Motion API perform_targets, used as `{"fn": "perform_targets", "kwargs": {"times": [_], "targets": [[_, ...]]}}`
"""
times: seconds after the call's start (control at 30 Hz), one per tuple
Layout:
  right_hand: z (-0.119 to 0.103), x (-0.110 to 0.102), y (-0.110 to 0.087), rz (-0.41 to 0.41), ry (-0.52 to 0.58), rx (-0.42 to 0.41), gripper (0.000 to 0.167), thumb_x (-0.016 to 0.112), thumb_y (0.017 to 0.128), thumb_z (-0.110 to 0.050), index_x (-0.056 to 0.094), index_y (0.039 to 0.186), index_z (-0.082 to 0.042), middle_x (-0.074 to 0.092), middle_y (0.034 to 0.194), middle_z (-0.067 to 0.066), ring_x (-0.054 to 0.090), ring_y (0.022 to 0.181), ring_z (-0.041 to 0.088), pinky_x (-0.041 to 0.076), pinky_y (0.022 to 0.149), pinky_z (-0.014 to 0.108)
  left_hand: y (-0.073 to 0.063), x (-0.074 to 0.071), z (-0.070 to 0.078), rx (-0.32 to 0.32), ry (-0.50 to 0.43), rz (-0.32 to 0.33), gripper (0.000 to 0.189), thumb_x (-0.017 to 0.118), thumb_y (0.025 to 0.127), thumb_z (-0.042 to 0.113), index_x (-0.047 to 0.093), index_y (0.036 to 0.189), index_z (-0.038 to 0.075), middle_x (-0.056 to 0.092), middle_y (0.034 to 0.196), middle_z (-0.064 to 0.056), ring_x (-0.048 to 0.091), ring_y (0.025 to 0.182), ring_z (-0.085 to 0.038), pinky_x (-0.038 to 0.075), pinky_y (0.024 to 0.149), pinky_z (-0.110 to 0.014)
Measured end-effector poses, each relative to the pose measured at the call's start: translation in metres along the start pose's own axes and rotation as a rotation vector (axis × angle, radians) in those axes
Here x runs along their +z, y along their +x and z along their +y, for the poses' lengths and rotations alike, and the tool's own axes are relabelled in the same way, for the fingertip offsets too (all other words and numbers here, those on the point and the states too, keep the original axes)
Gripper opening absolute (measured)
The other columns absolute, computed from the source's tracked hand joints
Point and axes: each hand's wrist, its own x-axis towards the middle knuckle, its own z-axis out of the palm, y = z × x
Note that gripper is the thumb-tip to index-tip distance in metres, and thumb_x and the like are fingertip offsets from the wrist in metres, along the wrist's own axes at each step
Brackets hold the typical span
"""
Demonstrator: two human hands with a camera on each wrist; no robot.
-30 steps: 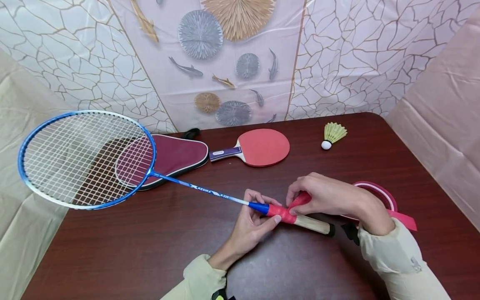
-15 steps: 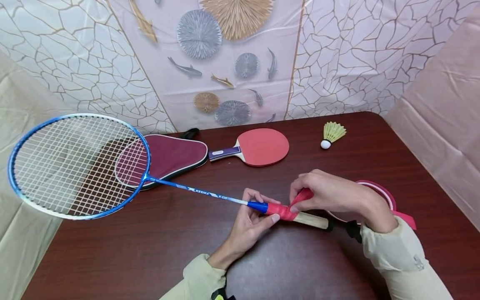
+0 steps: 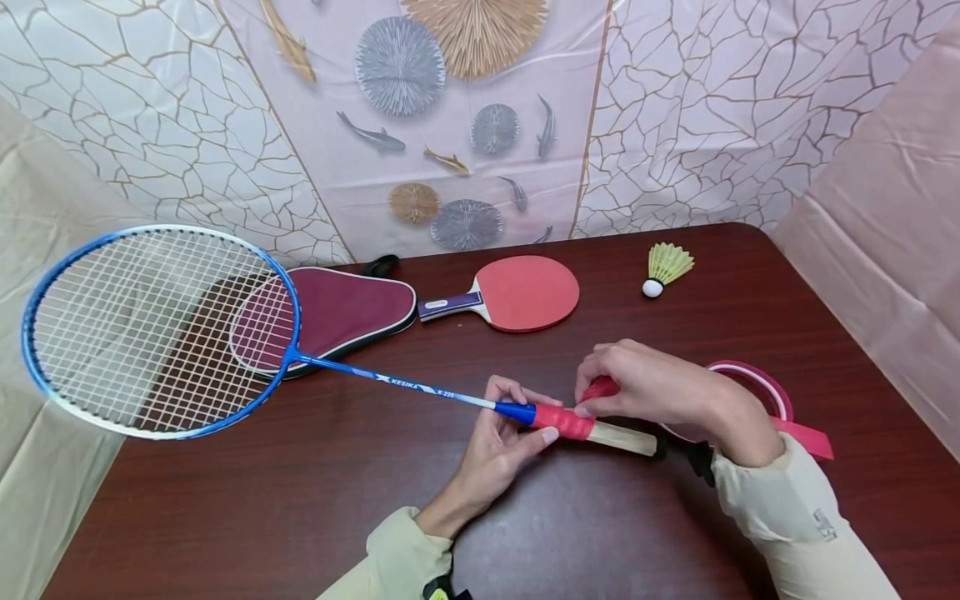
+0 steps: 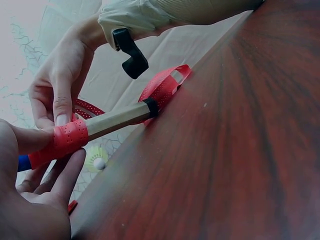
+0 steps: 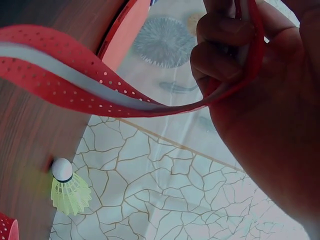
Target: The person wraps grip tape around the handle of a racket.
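Note:
A blue and white badminton racket (image 3: 405, 384) is held at a slant over the table. My left hand (image 3: 491, 458) grips its handle between thumb and fingers, at the wrapped upper part. Red perforated grip tape (image 3: 558, 421) winds around that part below the blue cone; the lower handle (image 4: 117, 120) is bare pale wood with a black end. In my right hand (image 3: 652, 385) the tape is pinched close beside the last turn. From that hand a loose tape strip (image 5: 80, 85), red with a whitish band along its middle, trails away in the right wrist view.
The tape's far length (image 3: 806, 437) curls on the table (image 3: 300, 508) near the right forearm. Behind lie a maroon paddle case (image 3: 356, 308), a red table tennis paddle (image 3: 528, 293) and a yellow shuttlecock (image 3: 667, 268). Patterned cloth (image 3: 450, 150) hangs at the back.
The racket has turned slightly: its head sits further left and lower, its handle end a little higher. The right hand has shifted slightly with the tape, which lies flatter on the handle.

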Motion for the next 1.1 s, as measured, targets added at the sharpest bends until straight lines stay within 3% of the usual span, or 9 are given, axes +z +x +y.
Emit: {"fn": "perform_targets", "kwargs": {"times": [0.23,0.6,0.87,1.1], "targets": [[-0.0017,0.0005,0.0001,-0.014,0.023,0.010,0.008,0.078,0.085,-0.031,0.071,0.085,-0.031,0.061,0.082,-0.019,0.055,0.078,0.008,0.048,0.069,0.026,-0.0003,-0.0005,0.0002,-0.001,-0.021,-0.002,0.042,0.061,0.087,-0.016,0.028,0.111,-0.008,0.055,0.121,-0.035,0.057,0.114,-0.040,0.050,0.092,-0.032],[-0.0020,0.0017,0.0005,-0.027,0.043,-0.005,0.010,0.080,0.084,-0.026,0.071,0.082,-0.031,0.061,0.078,-0.018,0.055,0.073,0.007,0.047,0.064,0.024,-0.0001,-0.0001,-0.0021,0.014,-0.041,-0.028,0.049,0.058,0.088,-0.017,0.027,0.124,-0.008,0.049,0.124,-0.039,0.051,0.118,-0.047,0.046,0.099,-0.035],[-0.0053,0.0048,0.0014,-0.055,0.126,0.018,0.018,0.083,0.081,-0.023,0.066,0.077,-0.027,0.062,0.071,-0.016,0.055,0.065,0.005,0.047,0.059,0.023,-0.0006,-0.0004,-0.0048,-0.006,0.014,0.006,0.041,0.060,0.086,-0.016,0.032,0.116,-0.009,0.053,0.119,-0.034,0.054,0.115,-0.034,0.047,0.094,-0.028],[-0.0092,0.0085,0.0021,-0.090,0.159,0.046,0.020,0.083,0.080,-0.023,0.064,0.077,-0.024,0.060,0.069,-0.014,0.055,0.063,0.005,0.048,0.058,0.024,-0.0008,0.0001,-0.0019,-0.043,-0.030,-0.001,0.041,0.062,0.086,-0.015,0.033,0.114,-0.010,0.050,0.121,-0.037,0.057,0.113,-0.032,0.049,0.095,-0.033]]}}
